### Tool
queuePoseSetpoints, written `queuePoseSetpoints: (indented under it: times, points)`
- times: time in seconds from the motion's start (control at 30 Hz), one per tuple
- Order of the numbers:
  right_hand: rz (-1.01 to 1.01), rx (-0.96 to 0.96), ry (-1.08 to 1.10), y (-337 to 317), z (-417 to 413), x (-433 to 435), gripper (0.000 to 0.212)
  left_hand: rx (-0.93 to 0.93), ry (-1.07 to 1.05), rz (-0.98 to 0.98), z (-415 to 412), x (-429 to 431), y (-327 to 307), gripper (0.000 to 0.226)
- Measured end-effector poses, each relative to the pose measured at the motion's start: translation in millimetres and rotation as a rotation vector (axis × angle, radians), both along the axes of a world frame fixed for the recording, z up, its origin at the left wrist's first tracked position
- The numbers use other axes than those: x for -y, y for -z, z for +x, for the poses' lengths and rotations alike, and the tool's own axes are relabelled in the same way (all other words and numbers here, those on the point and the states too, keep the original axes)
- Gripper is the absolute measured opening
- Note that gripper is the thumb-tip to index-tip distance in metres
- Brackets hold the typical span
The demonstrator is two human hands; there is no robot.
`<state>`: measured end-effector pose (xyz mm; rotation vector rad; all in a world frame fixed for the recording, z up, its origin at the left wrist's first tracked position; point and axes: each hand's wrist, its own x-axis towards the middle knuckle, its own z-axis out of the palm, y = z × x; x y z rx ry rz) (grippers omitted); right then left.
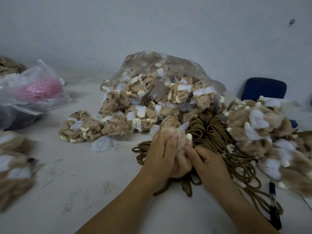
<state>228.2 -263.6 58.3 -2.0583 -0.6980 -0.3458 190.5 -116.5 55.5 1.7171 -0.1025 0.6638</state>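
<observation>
Tan plush piece (169, 132) pinched by left hand (160, 157) and right hand (208, 163) over brown cords (207, 128)

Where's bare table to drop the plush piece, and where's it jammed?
Free: the wide near-left table between the left hand and the left-edge plush pile; also a strip between the pink-filled bag and the big clear bag. Jammed: everything right of the right hand, where brown cords, the right plush pile and a pen lie. Both hands grip the plush piece.

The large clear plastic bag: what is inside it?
Crumpled tan plush pieces with white and pale yellow patches fill the bag. What lies deeper is covered by them.
</observation>
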Motion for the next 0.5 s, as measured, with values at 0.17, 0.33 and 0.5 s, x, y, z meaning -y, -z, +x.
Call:
queuePoseSetpoints:
  times: [0.17,0.33,0.5]
  points:
    - [0.078,-0.034,-0.025,1,-2,-5,0.038,-0.029,0.129,-0.042,-3,10,-3,0.064]
    - [0.031,-0.024,-0.022,1,0,-4,0.036,-0.07,0.093,-0.112,-3,3,-2,0.061]
    - [-0.081,0.047,0.032,1,3,-1,0.047,-0.033,0.041,-0.2,1,-5,0,0.053]
